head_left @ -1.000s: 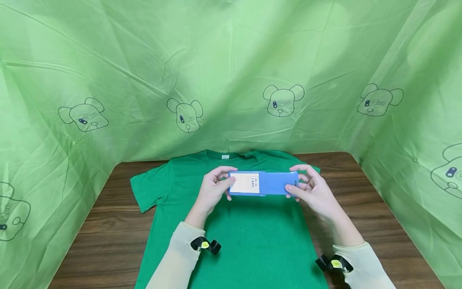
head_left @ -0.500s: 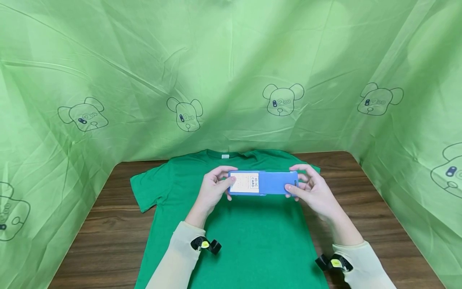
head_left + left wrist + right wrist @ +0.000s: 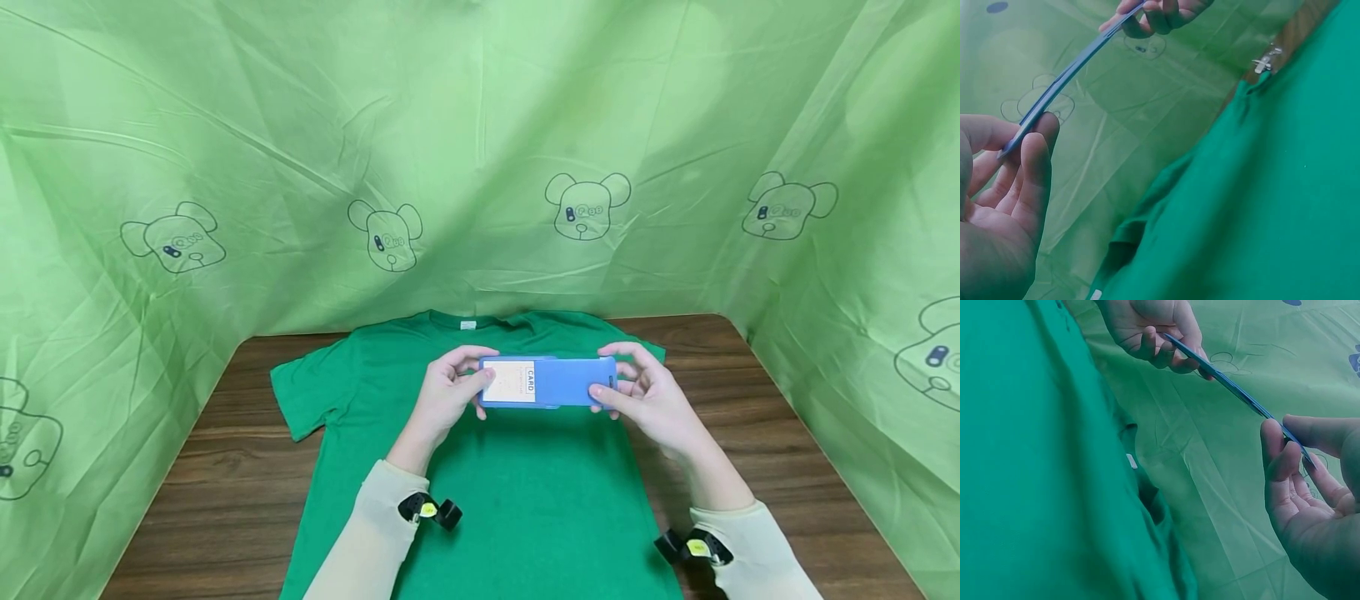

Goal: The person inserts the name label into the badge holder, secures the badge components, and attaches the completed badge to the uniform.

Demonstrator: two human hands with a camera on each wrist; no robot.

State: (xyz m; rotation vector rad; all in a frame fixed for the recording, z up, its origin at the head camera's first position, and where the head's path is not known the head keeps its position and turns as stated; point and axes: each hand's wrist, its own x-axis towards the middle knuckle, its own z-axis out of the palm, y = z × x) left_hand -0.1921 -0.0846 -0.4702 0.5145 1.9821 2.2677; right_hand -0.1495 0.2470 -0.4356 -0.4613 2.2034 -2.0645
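Observation:
A blue card holder (image 3: 573, 382) is stretched sideways between both hands, above a green T-shirt (image 3: 517, 508). Its left part carries a white insert card (image 3: 508, 382) printed with "CARD", and a plain blue sliding piece extends to the right, with a small slot at its end. The left hand (image 3: 450, 385) pinches the left end, thumb on the white card and fingers behind. At the slotted end, the right hand (image 3: 651, 400) pinches with thumb in front and fingers at the back. Both wrist views show the holder (image 3: 1063, 78) edge-on as a thin, tilted strip.
The T-shirt lies spread on a dark wooden table (image 3: 225, 492), its collar label (image 3: 468, 325) at the far side. Light green cloth (image 3: 480, 167) with bear-head drawings walls in the back and both sides. A small camera is strapped to each wrist.
The two parts of the card holder have slid slightly together, covering the "ID/IC" line. The left hand has shifted a little right and the right hand a little left.

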